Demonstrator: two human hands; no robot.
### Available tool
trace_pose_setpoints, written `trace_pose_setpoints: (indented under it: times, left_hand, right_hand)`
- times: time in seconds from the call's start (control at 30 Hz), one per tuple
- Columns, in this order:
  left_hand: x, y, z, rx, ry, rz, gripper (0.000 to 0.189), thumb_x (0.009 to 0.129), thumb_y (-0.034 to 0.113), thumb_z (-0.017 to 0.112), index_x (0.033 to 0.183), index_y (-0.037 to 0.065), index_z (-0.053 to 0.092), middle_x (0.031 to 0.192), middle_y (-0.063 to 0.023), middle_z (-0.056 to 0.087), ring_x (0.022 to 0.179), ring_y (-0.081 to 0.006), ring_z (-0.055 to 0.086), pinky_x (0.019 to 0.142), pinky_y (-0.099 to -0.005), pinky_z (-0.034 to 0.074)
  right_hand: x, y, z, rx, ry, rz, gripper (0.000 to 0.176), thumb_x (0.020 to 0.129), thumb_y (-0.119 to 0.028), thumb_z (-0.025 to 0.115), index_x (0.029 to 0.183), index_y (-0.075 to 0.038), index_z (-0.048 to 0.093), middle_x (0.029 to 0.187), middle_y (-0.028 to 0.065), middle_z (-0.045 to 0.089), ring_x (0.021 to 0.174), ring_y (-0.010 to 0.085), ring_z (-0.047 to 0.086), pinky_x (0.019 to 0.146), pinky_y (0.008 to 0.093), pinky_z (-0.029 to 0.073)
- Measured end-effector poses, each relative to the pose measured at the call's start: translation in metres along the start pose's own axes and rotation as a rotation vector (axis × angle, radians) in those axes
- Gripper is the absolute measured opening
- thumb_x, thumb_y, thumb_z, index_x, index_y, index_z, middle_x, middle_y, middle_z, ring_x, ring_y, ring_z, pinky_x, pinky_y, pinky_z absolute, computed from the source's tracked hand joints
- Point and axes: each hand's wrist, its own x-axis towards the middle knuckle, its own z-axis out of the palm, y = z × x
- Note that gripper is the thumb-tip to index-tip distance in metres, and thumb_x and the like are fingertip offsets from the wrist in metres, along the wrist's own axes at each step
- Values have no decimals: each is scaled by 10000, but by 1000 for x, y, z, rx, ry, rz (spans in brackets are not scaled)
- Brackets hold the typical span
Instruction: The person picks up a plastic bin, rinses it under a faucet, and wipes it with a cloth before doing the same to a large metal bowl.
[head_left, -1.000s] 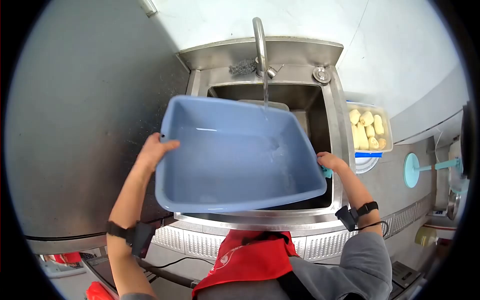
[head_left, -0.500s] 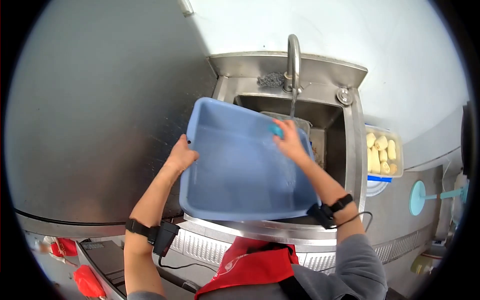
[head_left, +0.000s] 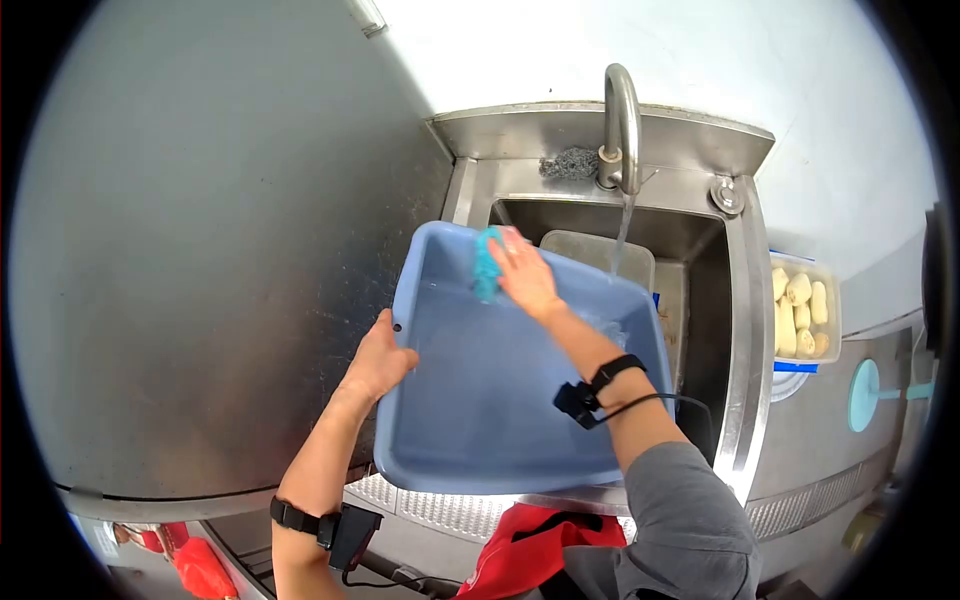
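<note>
Under right fingers (head_left: 508,252), teal cloth (head_left: 486,268), probably

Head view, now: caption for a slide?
Left hand grips the blue basin while the right hand presses a teal cloth to its inner wall.

Two hands, one left hand (head_left: 382,360) and one right hand (head_left: 526,277), were visible, with two forearm straps (head_left: 618,372), one blue basin (head_left: 500,390), one turquoise cloth (head_left: 487,265), one sink (head_left: 708,330), one faucet (head_left: 625,120), one scourer (head_left: 569,163), one metal strainer (head_left: 727,195) and two translucent containers (head_left: 600,246).
</note>
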Motion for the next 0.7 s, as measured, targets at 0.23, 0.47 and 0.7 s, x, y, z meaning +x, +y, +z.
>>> trace_pose_setpoints:
  times: [0.23,0.47,0.7]
  left_hand:
    - [-1,7,1,-6,-8,-1,504,666,-7,543,1157,-68,448,1082,-236,570,1038,-333,559,909,-350,414]
    - [-3,14,1,53,18,-7,509,667,-8,540,1161,-84,441,1077,-246,574,1029,-352,567,904,-369,428]
    - [-7,16,3,-26,37,-39,513,668,4,538,1168,-62,445,1073,-246,575,1038,-349,566,905,-371,427]
  right_hand:
    - [-129,96,12,-48,-25,411,764,690,-116,683,1356,-62,313,1373,228,339,1205,362,423,998,409,364]
    - [-192,123,10,-225,51,922,550,770,-14,507,1296,-4,344,1340,270,346,1166,416,429,963,444,378]
    - [-176,69,36,11,20,1358,403,722,-56,576,1097,-22,433,1173,232,443,1079,423,463,897,464,396]
